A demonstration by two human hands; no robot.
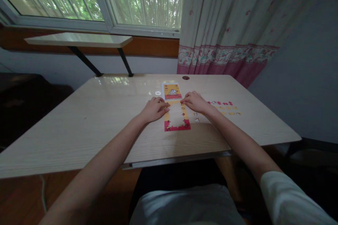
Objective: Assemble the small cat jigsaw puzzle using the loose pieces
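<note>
A partly assembled jigsaw puzzle (187, 126) lies flat on the table, a yellow and red-pink border around a bare middle. My left hand (154, 109) rests at its upper left side, fingers bent and thumb and fingertips pressed on the border. At the upper right corner, my right hand (195, 102) has its fingertips pinched together on the edge; any single piece between them is too small to make out. Just beyond the puzzle lies a picture card (173, 91) with a pale animal on yellow and red. Loose puzzle pieces (223, 103) lie in rows right of my right hand, partly behind my forearm.
The pale wooden table (105, 126) has a round cable hole (186, 77) near its back edge. A raised shelf (79, 39) on dark legs stands at the back left. Behind are a barred window and a long curtain (224, 38).
</note>
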